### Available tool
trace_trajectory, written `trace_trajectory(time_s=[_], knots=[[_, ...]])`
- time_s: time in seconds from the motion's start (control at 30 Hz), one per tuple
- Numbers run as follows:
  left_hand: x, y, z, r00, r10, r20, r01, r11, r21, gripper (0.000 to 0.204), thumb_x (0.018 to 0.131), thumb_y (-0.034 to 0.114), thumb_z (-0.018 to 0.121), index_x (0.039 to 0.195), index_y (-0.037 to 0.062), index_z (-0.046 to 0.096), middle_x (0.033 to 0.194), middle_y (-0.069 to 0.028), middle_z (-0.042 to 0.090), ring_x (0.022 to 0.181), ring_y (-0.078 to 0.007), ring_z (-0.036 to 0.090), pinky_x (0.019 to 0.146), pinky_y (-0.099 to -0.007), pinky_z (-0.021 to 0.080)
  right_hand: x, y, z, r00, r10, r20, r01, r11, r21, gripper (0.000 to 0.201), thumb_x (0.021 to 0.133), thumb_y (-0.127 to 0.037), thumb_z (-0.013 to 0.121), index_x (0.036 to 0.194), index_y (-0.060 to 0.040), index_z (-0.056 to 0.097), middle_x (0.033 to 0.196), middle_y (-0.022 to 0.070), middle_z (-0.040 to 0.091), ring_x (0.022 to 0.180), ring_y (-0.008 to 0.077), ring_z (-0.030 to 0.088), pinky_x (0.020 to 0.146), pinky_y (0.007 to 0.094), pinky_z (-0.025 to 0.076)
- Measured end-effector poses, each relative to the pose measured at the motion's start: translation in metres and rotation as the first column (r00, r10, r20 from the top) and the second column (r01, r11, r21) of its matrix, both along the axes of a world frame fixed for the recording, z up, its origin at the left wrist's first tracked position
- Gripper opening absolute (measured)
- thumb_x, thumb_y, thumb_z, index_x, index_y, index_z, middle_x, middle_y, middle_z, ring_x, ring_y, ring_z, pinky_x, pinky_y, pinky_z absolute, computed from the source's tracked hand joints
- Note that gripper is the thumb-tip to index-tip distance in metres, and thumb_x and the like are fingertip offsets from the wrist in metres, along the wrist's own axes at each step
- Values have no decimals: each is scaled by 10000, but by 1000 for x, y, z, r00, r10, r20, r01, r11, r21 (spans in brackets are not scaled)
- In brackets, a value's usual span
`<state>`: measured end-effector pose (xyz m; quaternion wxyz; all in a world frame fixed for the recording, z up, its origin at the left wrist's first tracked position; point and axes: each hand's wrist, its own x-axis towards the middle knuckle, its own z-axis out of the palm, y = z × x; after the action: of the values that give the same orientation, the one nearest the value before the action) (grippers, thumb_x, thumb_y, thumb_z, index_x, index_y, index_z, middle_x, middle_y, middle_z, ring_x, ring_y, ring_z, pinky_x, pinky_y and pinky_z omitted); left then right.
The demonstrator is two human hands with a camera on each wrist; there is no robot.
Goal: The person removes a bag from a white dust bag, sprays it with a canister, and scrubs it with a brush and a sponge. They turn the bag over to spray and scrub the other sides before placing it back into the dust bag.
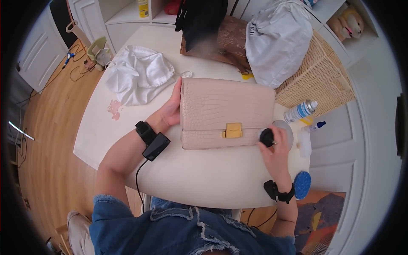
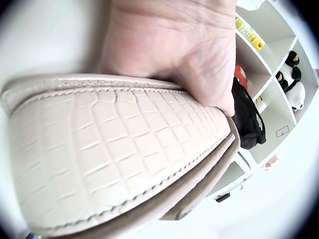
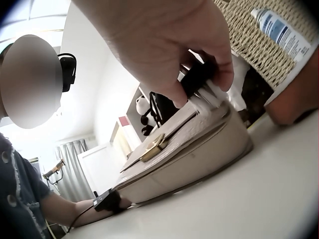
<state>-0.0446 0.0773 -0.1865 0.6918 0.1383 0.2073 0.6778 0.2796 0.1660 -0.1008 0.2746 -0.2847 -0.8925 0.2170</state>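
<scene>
A pale pink crocodile-textured handbag [image 1: 227,102] with a gold clasp [image 1: 233,130] lies on the white table. My left hand [image 1: 172,107] holds its left side; in the left wrist view the thumb lies along the bag's edge, with the other fingers hidden. My right hand [image 1: 277,155] pinches a small black-backed brush [image 1: 266,138] over the bag's near right corner. White bristles [image 3: 203,103] show under the brush in the right wrist view, right at the bag's surface.
Beyond the bag stand a brown bag [image 1: 231,40], a white dust bag [image 1: 278,42] and a wicker basket [image 1: 321,74]. Another white dust bag [image 1: 140,74] lies left. At right are a spray can [image 1: 301,111], a grey-topped round container [image 1: 285,131] and a blue scrubbing pad [image 1: 302,185].
</scene>
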Motion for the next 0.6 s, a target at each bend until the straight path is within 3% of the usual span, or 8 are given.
trace_trajectory(time_s=[0.03, 0.17, 0.23, 0.3, 0.33, 0.4, 0.5, 0.6], knots=[[-1, 0, -2, 1000, -4, -2, 4, 1000, -1, 849, 886, 732, 320, 1387, 55, 433, 1386, -136, 475, 1231, -245, 488, 1049, -390, 397, -4, -9, 0, 995, 81, 53, -86, 992, 95, 528, 770, -31, 713, 1239, 5, 474, 1133, 157, 472, 978, 299, 548, 804, 326, 490], [-7, 1, -13, 991, -97, 88, 86, 989, 123, 843, 891, 727, 312, 1389, 56, 430, 1387, -134, 475, 1233, -244, 488, 1049, -390, 399, -13, -28, 9, 910, 391, 140, -375, 918, -127, 542, 771, -58, 728, 1245, 0, 473, 1170, 158, 469, 981, 313, 542, 823, 339, 478], [-9, 2, -15, 981, -144, 127, 118, 975, 188, 844, 892, 727, 309, 1390, 56, 429, 1388, -133, 474, 1235, -245, 487, 1051, -390, 398, -13, -22, 11, 922, 365, 129, -351, 929, -115, 528, 783, -84, 727, 1241, -5, 477, 1160, 161, 476, 973, 318, 547, 831, 349, 477], [-9, 2, -15, 975, -184, 125, 152, 961, 233, 849, 890, 731, 304, 1394, 57, 423, 1391, -132, 470, 1240, -244, 484, 1055, -389, 394, -6, 2, 6, 996, 79, 44, -80, 997, 7, 503, 788, -92, 719, 1226, -8, 488, 1116, 157, 494, 953, 303, 556, 821, 347, 475], [-5, 0, -8, 975, -184, 127, 151, 961, 233, 849, 890, 731, 304, 1394, 57, 423, 1391, -132, 470, 1240, -244, 484, 1055, -389, 394, -3, 14, 3, 996, 80, 46, -80, 997, 7, 503, 788, -92, 719, 1226, -8, 488, 1116, 157, 494, 953, 303, 556, 821, 347, 475], [7, -4, 12, 995, 36, -91, -39, 999, -29, 863, 885, 739, 298, 1401, 57, 413, 1392, -136, 469, 1244, -245, 482, 1056, -392, 393, 2, 34, 0, 991, -105, -79, 109, 993, 36, 485, 786, -92, 711, 1214, -10, 498, 1074, 151, 510, 943, 298, 560, 818, 348, 470], [6, -2, 11, 996, 34, -81, -37, 999, -31, 873, 880, 746, 293, 1405, 58, 406, 1393, -137, 467, 1246, -246, 480, 1058, -395, 392, -6, 29, 1, 982, -152, -110, 158, 986, 48, 487, 770, -79, 715, 1204, -8, 506, 1050, 138, 519, 934, 298, 560, 817, 342, 465], [3, -2, 5, 998, 17, -57, -20, 999, -37, 875, 879, 748, 291, 1405, 58, 407, 1396, -138, 463, 1247, -246, 480, 1060, -395, 390, -24, 9, 7, 996, 0, -85, 6, 997, 79, 529, 773, -62, 711, 1246, -10, 480, 1108, 150, 496, 987, 304, 554, 829, 354, 473]])
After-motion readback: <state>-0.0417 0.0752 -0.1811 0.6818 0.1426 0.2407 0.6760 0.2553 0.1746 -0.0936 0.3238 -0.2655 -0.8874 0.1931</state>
